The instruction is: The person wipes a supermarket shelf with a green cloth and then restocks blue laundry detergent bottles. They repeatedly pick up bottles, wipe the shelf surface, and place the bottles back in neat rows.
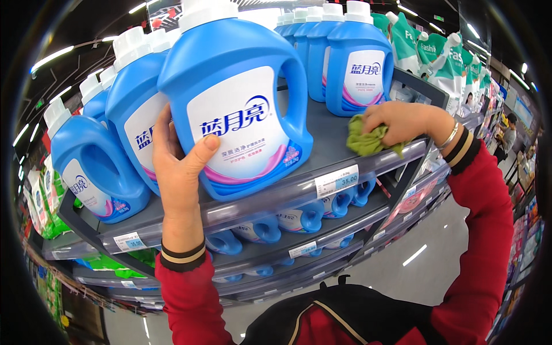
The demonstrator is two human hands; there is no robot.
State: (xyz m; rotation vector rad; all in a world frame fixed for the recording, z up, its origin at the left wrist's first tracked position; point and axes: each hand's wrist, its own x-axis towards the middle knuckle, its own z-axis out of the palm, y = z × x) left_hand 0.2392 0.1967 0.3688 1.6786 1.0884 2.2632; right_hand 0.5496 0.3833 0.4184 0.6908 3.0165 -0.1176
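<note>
A large blue plastic laundry detergent bottle (246, 86) with a white cap stands at the front of the dark shelf board (319, 142), tilted in this view. My left hand (181, 159) grips it by its left side, thumb across the white label and fingers around behind. Whether its base fully touches the shelf, I cannot tell. Bunched in my right hand (401, 123) is a green cloth (366, 136), pressed on the shelf at its front edge. Just behind the cloth stands another blue bottle (358, 64), the front one of a row.
More blue bottles (90, 164) crowd the left side. A clear price strip (293, 189) with tags runs along the shelf front. Green-and-white pouches (431, 56) stand right of a dark divider (420, 88). Lower shelves hold blue bottles (258, 228). A person (509, 136) is farther off at right.
</note>
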